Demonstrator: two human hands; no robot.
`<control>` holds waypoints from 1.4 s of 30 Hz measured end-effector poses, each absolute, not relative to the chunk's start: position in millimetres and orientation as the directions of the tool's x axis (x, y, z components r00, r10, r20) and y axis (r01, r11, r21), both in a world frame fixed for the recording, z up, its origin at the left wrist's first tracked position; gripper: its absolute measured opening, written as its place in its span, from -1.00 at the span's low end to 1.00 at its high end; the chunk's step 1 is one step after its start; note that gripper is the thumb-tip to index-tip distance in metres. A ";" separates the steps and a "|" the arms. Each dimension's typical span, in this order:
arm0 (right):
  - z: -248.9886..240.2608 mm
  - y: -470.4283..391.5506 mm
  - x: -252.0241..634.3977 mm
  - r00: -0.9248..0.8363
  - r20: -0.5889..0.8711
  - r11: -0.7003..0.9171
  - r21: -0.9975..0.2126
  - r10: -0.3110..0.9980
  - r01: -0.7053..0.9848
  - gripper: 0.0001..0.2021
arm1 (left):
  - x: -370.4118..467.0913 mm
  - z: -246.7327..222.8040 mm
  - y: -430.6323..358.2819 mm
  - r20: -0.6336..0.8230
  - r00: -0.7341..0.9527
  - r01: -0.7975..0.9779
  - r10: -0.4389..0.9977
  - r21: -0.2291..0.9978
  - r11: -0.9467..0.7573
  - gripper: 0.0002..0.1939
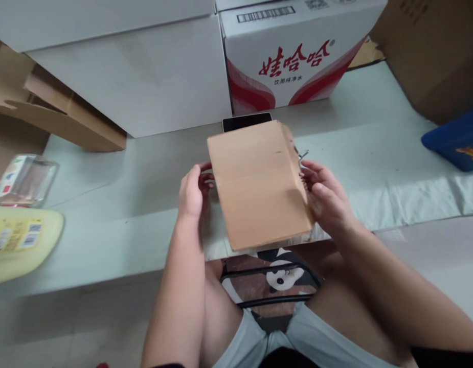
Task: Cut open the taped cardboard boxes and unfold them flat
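A brown cardboard piece (261,184), roughly rectangular, is held tilted above the front edge of the table. Its right edge looks ragged and folded, with small dark marks and a thin greyish bit (304,154) sticking out there. My left hand (194,189) is at its left edge, fingers curled in against it and partly hidden behind. At the right edge, my right hand (328,197) grips it with the thumb in front and the fingers bent. Just behind the cardboard lies a dark-screened phone-like object (247,122), partly covered.
The table has a pale green cloth (374,148). Across the back stand a white box (144,76) and a red-and-white water carton (290,66). A clear plastic container (27,179) and yellow-green bottle (23,243) lie left; a blue container (456,140) is right.
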State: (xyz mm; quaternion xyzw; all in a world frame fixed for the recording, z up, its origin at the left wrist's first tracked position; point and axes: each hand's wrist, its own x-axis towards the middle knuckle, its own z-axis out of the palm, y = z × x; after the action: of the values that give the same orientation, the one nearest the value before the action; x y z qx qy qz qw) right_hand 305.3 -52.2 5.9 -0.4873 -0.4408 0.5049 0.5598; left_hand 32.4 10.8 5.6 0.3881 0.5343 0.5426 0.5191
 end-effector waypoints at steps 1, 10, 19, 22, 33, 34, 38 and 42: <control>5.4 -51.9 306.5 0.150 0.036 0.051 -0.994 0.988 -0.098 -0.48 | 34.6 5.2 11.0 -0.174 -0.117 -0.235 0.978 0.961 0.143 -0.59; 0.9 -50.7 313.8 0.288 0.107 0.116 -0.993 0.952 -0.013 -0.57 | 35.8 19.6 7.8 -0.288 0.002 -0.389 0.958 0.882 0.266 -0.57; -0.7 -50.6 312.1 0.327 0.170 0.183 -0.983 0.930 -0.009 -0.61 | 26.4 20.5 6.8 -0.100 -0.170 -0.467 0.980 0.884 0.010 -0.62; -0.3 -49.8 309.7 0.361 0.174 0.218 -0.972 0.916 -0.084 -0.61 | 23.6 23.1 6.3 -0.072 -0.137 -0.465 0.988 0.885 0.000 -0.59; 2.2 -41.6 302.0 0.331 0.132 0.236 -0.926 0.934 -0.296 -0.59 | 53.1 14.6 -6.6 -0.095 -0.036 -0.394 0.995 0.916 0.073 -0.47; 1.4 -41.0 300.6 0.303 0.115 0.211 -0.928 0.946 -0.307 -0.59 | 55.2 12.5 -6.3 -0.111 -0.072 -0.393 0.991 0.917 0.074 -0.47; -6.7 -41.8 300.1 0.222 0.138 0.193 -0.949 0.965 -0.250 -0.48 | 60.1 5.9 -3.0 -0.068 -0.220 -0.355 0.973 0.935 -0.015 -0.46; -20.0 -50.6 305.3 0.103 0.194 0.205 -0.973 0.975 -0.105 -0.33 | 58.1 -0.1 0.0 0.072 -0.318 -0.231 0.945 0.961 -0.151 -0.41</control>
State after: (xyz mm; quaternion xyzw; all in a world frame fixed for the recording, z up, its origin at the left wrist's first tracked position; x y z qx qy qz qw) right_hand 305.3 -50.6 -20.0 -0.4401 -0.4946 0.4514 0.5983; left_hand 58.1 0.0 -0.1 0.3764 0.4748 0.6585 0.4465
